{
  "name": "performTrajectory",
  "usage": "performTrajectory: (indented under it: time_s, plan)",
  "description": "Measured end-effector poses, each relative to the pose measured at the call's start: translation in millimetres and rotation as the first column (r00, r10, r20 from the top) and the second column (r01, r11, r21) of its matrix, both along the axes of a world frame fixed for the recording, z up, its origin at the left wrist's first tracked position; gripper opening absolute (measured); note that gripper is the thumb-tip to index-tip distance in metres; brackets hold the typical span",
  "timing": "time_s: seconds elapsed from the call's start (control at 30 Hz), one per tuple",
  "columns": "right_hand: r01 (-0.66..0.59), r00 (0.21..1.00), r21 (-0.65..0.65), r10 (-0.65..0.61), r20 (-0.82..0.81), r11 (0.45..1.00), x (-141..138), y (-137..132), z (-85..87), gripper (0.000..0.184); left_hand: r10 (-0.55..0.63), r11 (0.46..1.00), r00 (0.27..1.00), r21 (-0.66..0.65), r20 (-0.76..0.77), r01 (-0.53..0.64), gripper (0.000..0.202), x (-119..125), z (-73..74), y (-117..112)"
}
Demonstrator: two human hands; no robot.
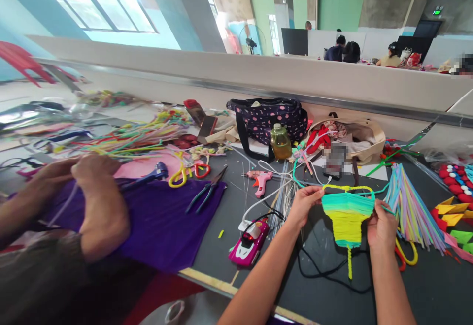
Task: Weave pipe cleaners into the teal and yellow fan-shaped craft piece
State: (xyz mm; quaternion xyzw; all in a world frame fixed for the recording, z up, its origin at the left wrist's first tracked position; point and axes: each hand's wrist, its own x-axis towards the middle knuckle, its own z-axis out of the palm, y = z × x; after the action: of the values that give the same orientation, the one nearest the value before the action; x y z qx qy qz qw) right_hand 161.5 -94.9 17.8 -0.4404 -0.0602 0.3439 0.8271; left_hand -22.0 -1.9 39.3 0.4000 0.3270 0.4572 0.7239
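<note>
A yellow and turquoise pipe-cleaner piece [344,224] hangs upright above the table between my two hands. It is wide at the top, narrows downward and ends in a twisted yellow stem. My left hand [306,204] pinches its upper left corner, by the yellow loop along the top. On the other side, my right hand [382,224] grips the upper right edge, with a turquoise strand near its fingers. The right fingertips are partly hidden behind the piece. Just beyond my right hand lies a bundle of pastel pipe cleaners [412,207].
A pink glue gun [261,182], a magenta car-shaped power strip [249,243] and black cables lie left of my arms. Pliers [207,189] rest on purple cloth [158,221] beside a co-worker's hands [90,172]. Behind stand a bottle [281,143] and bags [271,118].
</note>
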Motion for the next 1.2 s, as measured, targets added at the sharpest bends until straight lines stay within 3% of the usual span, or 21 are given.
performTrajectory:
  time_s: [0.4,0.6,0.83,1.0,1.2]
  plan:
    - [0.007,1.000,0.006,-0.007,-0.002,1.000,-3.6,1.4,6.4,0.037,0.073,0.990,0.996,-0.120,-0.059,-0.079,0.039,8.7,-24.6,6.0]
    - [0.040,0.999,-0.022,-0.040,-0.014,0.999,6.3,6.5,-7.3,0.039,0.063,0.982,0.996,-0.176,-0.061,-0.073,0.038,13.7,-24.7,5.4]
    - [0.060,0.997,-0.043,-0.061,-0.037,0.997,20.6,12.8,-30.5,0.038,-0.043,0.962,0.999,-0.269,0.020,0.047,0.029,19.6,-19.8,6.8]
    - [0.044,0.999,-0.037,-0.046,-0.029,0.998,26.1,14.9,-38.2,0.038,-0.167,0.908,0.981,-0.373,0.095,0.191,0.024,20.1,-16.5,8.5]
    - [0.048,0.999,-0.042,-0.047,0.007,0.998,30.1,15.8,-46.0,0.037,-0.207,0.870,0.966,-0.422,0.157,0.255,0.019,21.4,-16.1,8.5]
